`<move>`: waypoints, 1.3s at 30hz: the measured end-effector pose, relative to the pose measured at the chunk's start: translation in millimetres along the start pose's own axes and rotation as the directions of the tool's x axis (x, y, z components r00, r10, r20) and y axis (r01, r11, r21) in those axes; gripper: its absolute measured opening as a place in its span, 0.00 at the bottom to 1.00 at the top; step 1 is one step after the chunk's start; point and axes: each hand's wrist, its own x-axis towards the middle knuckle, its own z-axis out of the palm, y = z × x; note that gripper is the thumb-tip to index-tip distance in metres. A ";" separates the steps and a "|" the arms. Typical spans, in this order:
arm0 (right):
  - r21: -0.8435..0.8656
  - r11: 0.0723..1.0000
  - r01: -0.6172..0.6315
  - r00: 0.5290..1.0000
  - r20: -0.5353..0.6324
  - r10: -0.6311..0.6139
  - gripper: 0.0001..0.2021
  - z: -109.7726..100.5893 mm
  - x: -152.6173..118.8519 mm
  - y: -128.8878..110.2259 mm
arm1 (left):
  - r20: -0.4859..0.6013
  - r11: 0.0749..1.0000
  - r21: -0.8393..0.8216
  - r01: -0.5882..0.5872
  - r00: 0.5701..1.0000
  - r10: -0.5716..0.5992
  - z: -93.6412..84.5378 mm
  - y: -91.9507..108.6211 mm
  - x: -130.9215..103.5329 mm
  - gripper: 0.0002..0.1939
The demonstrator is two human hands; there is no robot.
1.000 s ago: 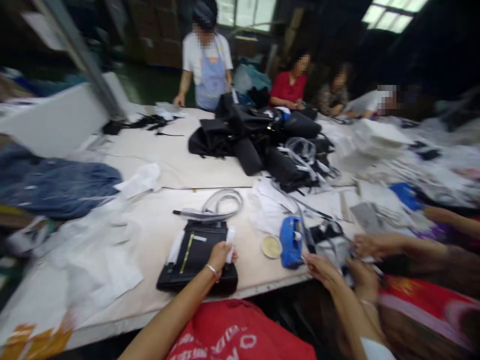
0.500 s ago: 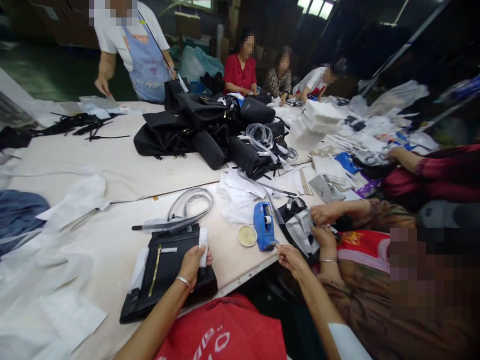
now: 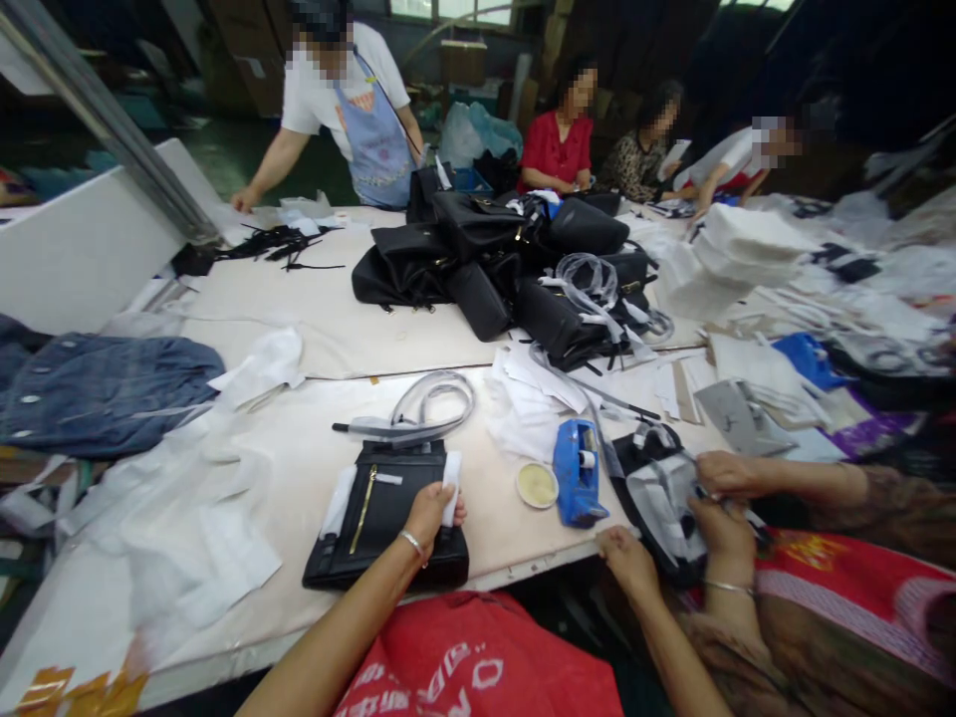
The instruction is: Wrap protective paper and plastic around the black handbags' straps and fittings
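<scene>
The black bag (image 3: 388, 508) lies flat on the worktop (image 3: 500, 538), near its front edge, with a gold zip (image 3: 362, 510) up its face. The left hand (image 3: 431, 518) is on its right side; that grip is closed around the white wrapping (image 3: 451, 483) there, thumb on top and fingers round the far side. A second white wrapping (image 3: 341, 501) covers the bag's left side. A plastic-covered strap (image 3: 395, 433) lies coiled just beyond the bag.

The right hand (image 3: 627, 558) is at the worktop's edge, below the blue tape dispenser (image 3: 574, 478) and apart from it. Its fingers are curled, but it shows small here, so I cannot tell whether the tips meet or pinch something thin. A round dish (image 3: 538, 485) sits just beside the dispenser. Farther right, a co-worker's hands (image 3: 724, 528) are at another bag (image 3: 661, 498). A heap of black bags (image 3: 485, 269) lies farther back.
</scene>
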 end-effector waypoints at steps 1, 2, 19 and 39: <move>-0.016 1.000 0.009 1.000 0.018 -0.009 0.11 4.8 -2.7 5.9 | -0.013 1.000 -0.007 -0.002 1.000 0.002 0.2 0.9 -0.6 0.14; 0.012 1.000 0.004 0.999 0.035 -0.005 0.12 11.0 -5.7 10.2 | -0.025 1.000 -0.013 -0.003 1.000 0.003 0.4 1.5 -1.0 0.15; 0.186 0.747 0.638 0.564 0.548 -0.618 0.09 128.0 -26.8 -188.2 | 0.009 0.992 0.120 -0.034 0.999 0.033 4.7 -4.7 3.3 0.16; 0.285 0.868 0.408 0.729 0.471 -0.497 0.21 152.7 -4.4 -170.5 | 0.046 0.986 0.166 -0.013 0.999 0.005 9.4 0.3 17.1 0.18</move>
